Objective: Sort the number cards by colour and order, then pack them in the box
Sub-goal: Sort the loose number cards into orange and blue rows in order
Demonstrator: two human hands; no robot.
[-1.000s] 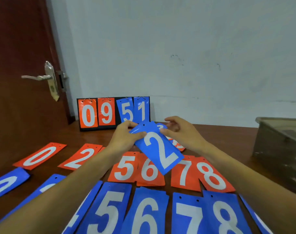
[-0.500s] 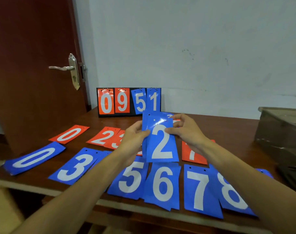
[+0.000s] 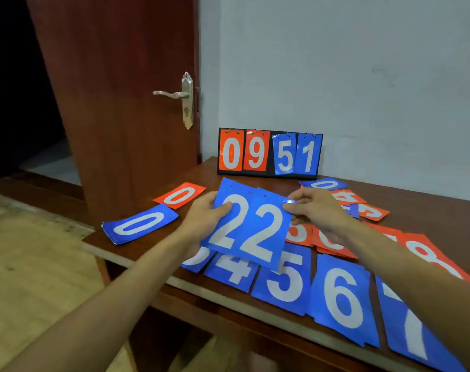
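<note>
Two blue cards marked 2 are held fanned side by side above the table. My left hand (image 3: 204,218) grips the left blue 2 card (image 3: 228,218) at its left edge. My right hand (image 3: 317,210) pinches the right blue 2 card (image 3: 266,232) at its upper right corner. Below them a row of blue cards runs along the table's front: a 4 (image 3: 234,272), a 5 (image 3: 287,280), a 6 (image 3: 341,299) and a 7 (image 3: 413,328). A blue 0 stack (image 3: 140,224) and an orange 0 (image 3: 180,196) lie at the left. Orange cards (image 3: 333,242) lie behind the blue row, partly hidden by my right arm. No box is in view.
A black flip scoreboard (image 3: 268,153) showing 0 9 5 1 stands at the back against the wall. More loose cards (image 3: 349,200) lie at the back right. The wooden table (image 3: 429,218) ends at the left near the blue 0. A brown door (image 3: 121,103) stands open at the left.
The view has swung left and the box has left the frame. The held cards have been fanned apart, so a second blue 2 now shows beside the first.
</note>
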